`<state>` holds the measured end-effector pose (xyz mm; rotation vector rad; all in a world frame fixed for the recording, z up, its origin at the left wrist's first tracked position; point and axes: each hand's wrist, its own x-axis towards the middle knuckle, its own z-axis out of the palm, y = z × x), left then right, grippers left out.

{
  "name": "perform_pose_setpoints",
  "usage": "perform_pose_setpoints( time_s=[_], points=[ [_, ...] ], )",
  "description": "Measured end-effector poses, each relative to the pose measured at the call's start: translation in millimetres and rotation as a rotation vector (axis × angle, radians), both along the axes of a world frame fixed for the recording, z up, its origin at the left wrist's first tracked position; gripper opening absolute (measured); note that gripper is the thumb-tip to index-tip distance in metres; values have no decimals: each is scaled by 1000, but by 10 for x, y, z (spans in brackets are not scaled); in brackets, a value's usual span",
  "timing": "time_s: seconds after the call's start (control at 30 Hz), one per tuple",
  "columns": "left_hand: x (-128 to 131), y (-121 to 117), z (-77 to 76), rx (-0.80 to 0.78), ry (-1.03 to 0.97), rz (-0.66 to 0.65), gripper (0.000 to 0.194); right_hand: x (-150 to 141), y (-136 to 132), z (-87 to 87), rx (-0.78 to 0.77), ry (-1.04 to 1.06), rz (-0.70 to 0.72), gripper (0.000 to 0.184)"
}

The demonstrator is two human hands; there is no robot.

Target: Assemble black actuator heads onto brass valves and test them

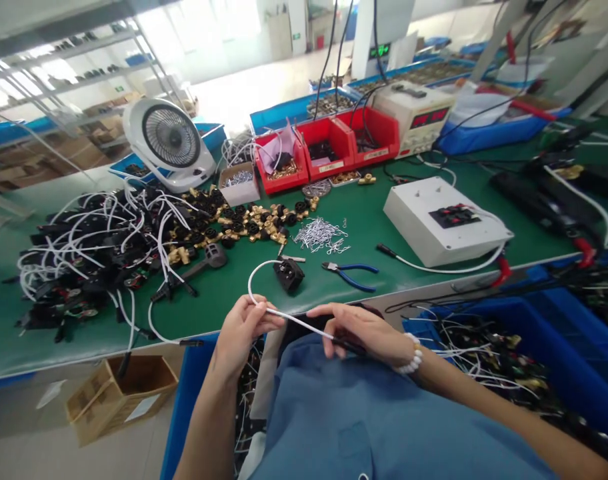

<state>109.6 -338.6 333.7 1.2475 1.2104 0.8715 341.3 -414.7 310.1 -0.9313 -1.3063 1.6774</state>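
A thin white cable [301,322] runs between my two hands, just in front of the bench edge. My left hand [249,323] pinches it between thumb and fingers. From there the cable loops up to a small black housing [289,275] resting on the bench. My right hand [364,331] is closed around the other end, close to the black plug [351,347], which the fingers partly cover. Beside the housing lie blue-handled side cutters [354,272] and a heap of small metal clips [320,235].
On the left is a pile of black parts with white cables [104,247], with brass fittings [254,220] beside it. Behind stand a fan [171,140], red bins [327,147] and a power supply [417,117]. A white box [444,217] stands right; a blue crate [514,320] is below.
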Motion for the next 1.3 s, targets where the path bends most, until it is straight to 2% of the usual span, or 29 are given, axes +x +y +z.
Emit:
perform_pose_setpoints(
  time_s=[0.07, 0.1, 0.17, 0.23, 0.27, 0.33, 0.37, 0.4, 0.47, 0.53, 0.6, 0.7, 0.8, 0.97, 1.07, 1.2, 1.3],
  points=[
    [-4, -30, -64, 66, 110, 69, 47, 19, -39, 4, -45, -38, -60, 56],
    [8, -68, -83, 157, 187, 114, 52, 7, -55, -4, -49, -106, -76, 51],
    [83, -180, -97, 465, 356, 112, 54, -50, -79, -22, -35, -240, -94, 43],
    [220, -311, -97, 765, 486, -97, 42, -107, -82, -15, -15, -297, -108, 40],
    [300, -365, -99, 828, 517, -248, 36, -114, -70, 6, -12, -298, -107, 38],
    [449, -427, -107, 768, 529, -471, 35, -52, -7, 77, -5, -285, -106, 36],
    [506, -432, -111, 718, 533, -510, 37, 23, 46, 117, 28, -342, -153, 36],
    [547, -424, -109, 687, 531, -507, 37, 125, 110, 151, 73, -433, -234, 38],
    [587, -392, -79, 690, 498, -441, 36, 386, 258, 173, 256, -873, -552, 39],
    [595, -375, -5, 722, 452, -360, 31, 665, 403, 115, 289, -1115, -765, 41],
    [597, -396, 101, 755, 416, -302, 27, 899, 509, 2, 254, -1237, -850, 35],
    [612, -476, 265, 819, 376, -226, 19, 1095, 546, -133, 220, -1346, -857, 20],
    [631, -564, 379, 867, 346, -179, 13, 1113, 393, -88, 242, -1375, -827, 22],
    [655, -669, 453, 933, 332, -165, 10, 1044, -175, 292, 397, -1291, -744, 26],
    [682, -700, 474, 958, 327, -198, 10, 1164, -481, 479, 493, -1279, -837, 27],
    [734, -707, 493, 958, 339, -223, 13, 1434, -727, 651, 574, -1446, -990, 22],
    [769, -706, 493, 945, 359, -260, 18, 1410, -842, 816, 757, -1464, -911, 17]
  ],
)
